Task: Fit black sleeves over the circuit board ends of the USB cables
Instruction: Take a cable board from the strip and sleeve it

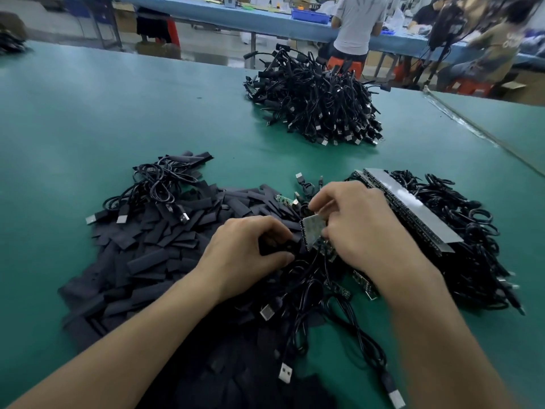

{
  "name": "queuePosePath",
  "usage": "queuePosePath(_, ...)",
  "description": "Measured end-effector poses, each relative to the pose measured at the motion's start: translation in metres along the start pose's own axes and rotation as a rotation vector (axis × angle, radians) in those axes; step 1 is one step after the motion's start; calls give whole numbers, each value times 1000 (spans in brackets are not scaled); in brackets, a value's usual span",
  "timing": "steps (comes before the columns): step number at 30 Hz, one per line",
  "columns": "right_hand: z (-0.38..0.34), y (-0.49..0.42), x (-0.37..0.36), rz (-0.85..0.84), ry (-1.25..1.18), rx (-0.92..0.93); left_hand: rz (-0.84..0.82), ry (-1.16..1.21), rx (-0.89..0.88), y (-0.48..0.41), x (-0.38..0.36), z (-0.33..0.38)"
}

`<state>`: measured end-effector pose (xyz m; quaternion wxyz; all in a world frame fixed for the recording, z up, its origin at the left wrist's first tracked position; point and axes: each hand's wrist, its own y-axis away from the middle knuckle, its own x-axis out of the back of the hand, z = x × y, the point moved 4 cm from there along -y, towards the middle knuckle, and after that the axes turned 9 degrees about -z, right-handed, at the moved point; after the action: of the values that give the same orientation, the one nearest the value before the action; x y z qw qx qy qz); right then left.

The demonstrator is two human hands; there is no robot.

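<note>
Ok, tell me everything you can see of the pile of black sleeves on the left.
The pile of black sleeves is a heap of flat, matte black strips lying criss-cross on the green table. A few coiled cables with metal plugs rest on its far part. The left hand sits at its right edge, fingers curled round a dark piece, likely a sleeve.

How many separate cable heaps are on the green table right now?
4: far heap at centre back; right heap under the taped board strips; small bundle at left on the sleeves; near tangle in front. A blurred pile far left may be another.
</note>
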<state>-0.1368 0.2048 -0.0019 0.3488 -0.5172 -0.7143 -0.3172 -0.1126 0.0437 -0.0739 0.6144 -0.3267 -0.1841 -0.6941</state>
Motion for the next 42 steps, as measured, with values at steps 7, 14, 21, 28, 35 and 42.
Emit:
queuePosePath(7,9,-4,3,-130,26,-55,12,16,-3,1,0,-2)
queuePosePath(14,-1,-5,-10,-151,448,17,1,26,18,1,0,-4)
queuePosePath(21,2,-9,0,-7,112,57,15,26,28,0,-1,-6)
queuePosePath(28,0,-14,1,157,-48,126,25,128,9,-1,-2,-7)
queuePosePath(35,0,-9,11,227,49,76,28,139,43,-2,1,-7)
queuePosePath(42,1,4,5,-257,331,-188,19,135,30,-1,2,-6)
